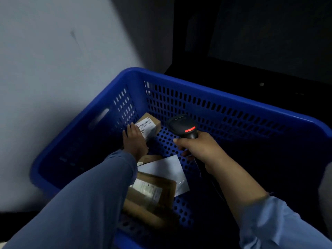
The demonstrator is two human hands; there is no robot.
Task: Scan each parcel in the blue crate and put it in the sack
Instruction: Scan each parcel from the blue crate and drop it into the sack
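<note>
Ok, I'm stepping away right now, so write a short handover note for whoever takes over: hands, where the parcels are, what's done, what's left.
Left hand: on the small labelled box at the far left of the blue crate; a full grip cannot be told.
Right hand: grips the scanner, red light lit, over the crate beside that box.
In the crate too: a white envelope and a brown parcel overlapping it, with more brown packaging partly hidden.
Sack: not in view.
Done: no count of bagged parcels can be told.
Left: scan the box, sack it, then the rest.
</note>
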